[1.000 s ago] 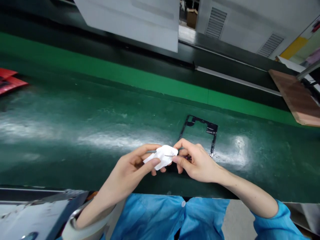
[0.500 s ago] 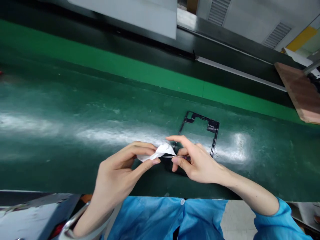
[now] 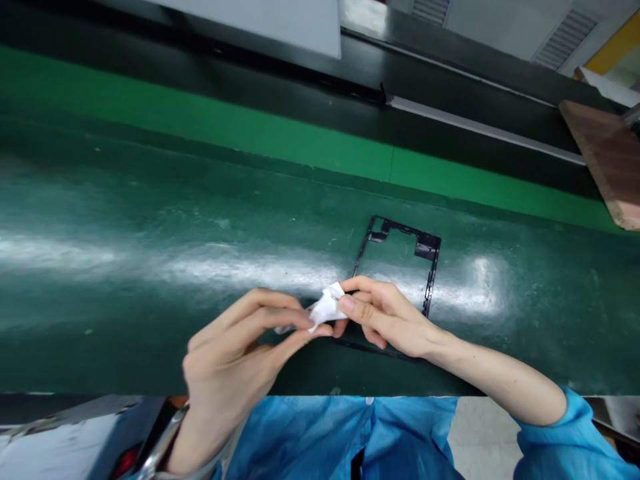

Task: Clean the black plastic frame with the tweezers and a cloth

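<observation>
My left hand point(image 3: 245, 350) pinches a crumpled piece of thin white paper point(image 3: 326, 308) between thumb and fingers, just above the bench. My right hand point(image 3: 383, 317) is closed at the paper's right side, its thumb pressed against the index finger. A thin metal tip, which looks like that of tweezers point(image 3: 335, 297), shows against the paper at the right thumb; the rest of it is hidden in the hand. Under and behind my right hand lies a thin black rectangular device frame point(image 3: 434, 267) with an open middle, its lower part partly covered by the hands.
The green bench top point(image 3: 150, 220) stretches to both sides and ends in front of my blue clothing. Along the back run a bright green strip point(image 3: 250, 143) and a dark raised ledge point(image 3: 280, 77). A brown board point(image 3: 603, 160) stands at the far right.
My right hand has closed in on the white paper, its raised index finger now bent down to it. The paper is turned more upright, and the metal tip has moved up across it.
</observation>
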Available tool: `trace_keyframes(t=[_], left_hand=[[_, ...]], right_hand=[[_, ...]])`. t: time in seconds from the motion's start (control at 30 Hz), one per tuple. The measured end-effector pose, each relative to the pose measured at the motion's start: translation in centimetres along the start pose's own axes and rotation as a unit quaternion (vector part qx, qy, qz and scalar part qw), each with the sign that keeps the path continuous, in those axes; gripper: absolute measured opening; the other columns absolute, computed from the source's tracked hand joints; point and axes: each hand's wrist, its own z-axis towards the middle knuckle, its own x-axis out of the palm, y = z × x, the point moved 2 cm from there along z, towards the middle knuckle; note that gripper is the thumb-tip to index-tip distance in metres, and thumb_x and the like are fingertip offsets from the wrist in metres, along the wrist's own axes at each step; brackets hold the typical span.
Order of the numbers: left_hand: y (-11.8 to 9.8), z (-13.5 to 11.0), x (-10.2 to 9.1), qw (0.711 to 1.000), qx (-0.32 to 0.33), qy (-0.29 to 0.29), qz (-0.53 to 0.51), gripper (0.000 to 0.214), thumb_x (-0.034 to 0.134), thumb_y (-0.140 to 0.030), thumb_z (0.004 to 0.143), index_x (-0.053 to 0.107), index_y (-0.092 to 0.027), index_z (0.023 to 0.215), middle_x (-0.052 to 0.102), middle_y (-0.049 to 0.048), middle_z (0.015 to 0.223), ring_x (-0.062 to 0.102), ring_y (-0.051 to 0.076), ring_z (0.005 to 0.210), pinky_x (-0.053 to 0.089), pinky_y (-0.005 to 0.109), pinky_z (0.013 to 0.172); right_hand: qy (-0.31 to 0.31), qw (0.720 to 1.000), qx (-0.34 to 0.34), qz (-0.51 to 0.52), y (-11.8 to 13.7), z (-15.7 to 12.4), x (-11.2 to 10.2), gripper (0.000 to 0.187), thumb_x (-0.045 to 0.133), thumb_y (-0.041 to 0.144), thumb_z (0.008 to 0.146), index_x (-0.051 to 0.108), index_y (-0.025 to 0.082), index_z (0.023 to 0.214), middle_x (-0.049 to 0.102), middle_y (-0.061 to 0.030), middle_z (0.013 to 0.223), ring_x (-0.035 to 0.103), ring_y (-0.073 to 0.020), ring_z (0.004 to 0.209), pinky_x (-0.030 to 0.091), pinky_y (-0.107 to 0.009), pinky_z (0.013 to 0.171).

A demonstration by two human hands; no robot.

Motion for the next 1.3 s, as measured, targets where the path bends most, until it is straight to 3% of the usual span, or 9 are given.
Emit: trace_keyframes(t=[0.17,0.43,0.7,0.83,0.97,1.07,1.17,1.23,1.3], left_hand=[[0.9,0.2,0.4,0.995,-0.089,0.031,-0.045,0.046,0.091,-0.063,0.077,0.069,-0.023,0.069,0.069,-0.0019,0.074,0.062,0.010,0.065,0.044,0.023,0.054],[2.9,0.4,-0.3,0.978,-0.202,-0.031,-0.053,0.055,0.073,-0.071,0.090,0.063,-0.018,0.100,0.066,-0.0036,0.076,0.059,0.009,0.062,0.051,0.022,0.058],[1.2,1.0,-0.1,0.985,-0.167,-0.019,-0.046,0.053,0.070,-0.069,0.092,0.063,-0.028,0.125,0.065,-0.0055,0.074,0.051,0.008,0.052,0.040,0.024,0.049],[1.7,0.9,-0.2,0.988,-0.131,0.069,-0.035,0.060,0.087,-0.078,0.070,0.077,-0.026,0.098,0.077,0.0028,0.095,0.068,0.017,0.077,0.056,0.030,0.068],[2.2,1.0,-0.8,0.991,-0.108,0.077,-0.004,0.037,0.080,-0.066,0.085,0.077,-0.029,0.085,0.074,0.0033,0.105,0.070,0.020,0.103,0.057,0.033,0.091],[2.1,1.7,-1.7,0.988,-0.114,0.104,0.001,0.042,0.076,-0.069,0.086,0.074,-0.027,0.086,0.076,0.0055,0.124,0.071,0.023,0.117,0.059,0.032,0.097],[1.6,2.6,-2.1,0.978,-0.136,0.159,0.002,0.048,0.074,-0.073,0.086,0.073,-0.024,0.088,0.079,0.0043,0.092,0.072,0.017,0.081,0.057,0.023,0.068],[1.1,3.0,-2.0,0.973,-0.141,0.182,0.004,0.050,0.073,-0.073,0.086,0.074,-0.023,0.091,0.074,0.0012,0.075,0.065,0.013,0.063,0.052,0.020,0.056],[0.6,3.3,-1.7,0.972,-0.128,0.199,0.003,0.050,0.070,-0.072,0.088,0.075,-0.024,0.094,0.077,0.0027,0.084,0.068,0.014,0.066,0.055,0.021,0.058]], right_hand=[[-0.067,0.996,-0.030,0.054,-0.3,0.7,-0.3,0.064,0.088,0.072,0.074,0.066,0.017,0.097,0.072,0.0017,0.082,0.047,-0.0018,0.058,0.030,-0.018,0.051],[-0.010,0.999,-0.027,0.025,-0.5,0.9,-0.7,0.051,0.090,0.057,0.080,0.066,0.016,0.098,0.075,0.0021,0.074,0.034,-0.0032,0.055,0.025,-0.020,0.053],[0.008,0.998,-0.049,0.048,0.2,0.3,-0.4,0.055,0.087,0.055,0.084,0.064,0.016,0.115,0.077,0.0008,0.080,0.038,-0.0018,0.050,0.028,-0.020,0.049],[0.017,0.992,-0.060,0.112,0.5,0.2,-0.3,0.080,0.088,0.051,0.085,0.052,0.021,0.150,0.067,0.0096,0.069,0.044,-0.0026,0.045,0.028,-0.019,0.044],[0.012,0.991,-0.054,0.120,0.9,0.3,-1.0,0.067,0.079,0.044,0.093,0.051,0.021,0.150,0.075,0.0057,0.080,0.037,-0.0009,0.042,0.027,-0.020,0.043],[-0.040,0.997,-0.060,-0.024,1.8,-0.4,-1.8,0.047,0.061,0.050,0.104,0.060,0.019,0.139,0.072,0.0055,0.076,0.039,-0.0025,0.046,0.030,-0.021,0.048],[-0.063,0.959,-0.114,-0.253,3.5,-1.7,-2.0,0.049,0.034,0.050,0.115,0.069,0.019,0.131,0.062,0.0052,0.069,0.051,-0.0057,0.062,0.038,-0.023,0.066],[-0.020,0.929,-0.113,-0.353,4.1,-2.5,-1.6,0.046,0.034,0.043,0.115,0.062,0.023,0.146,0.059,0.0056,0.068,0.052,-0.0081,0.065,0.036,-0.024,0.069],[0.030,0.911,-0.087,-0.403,4.2,-2.8,-1.0,0.053,0.041,0.037,0.112,0.042,0.026,0.164,0.062,0.0055,0.071,0.054,-0.0105,0.065,0.033,-0.026,0.067]])
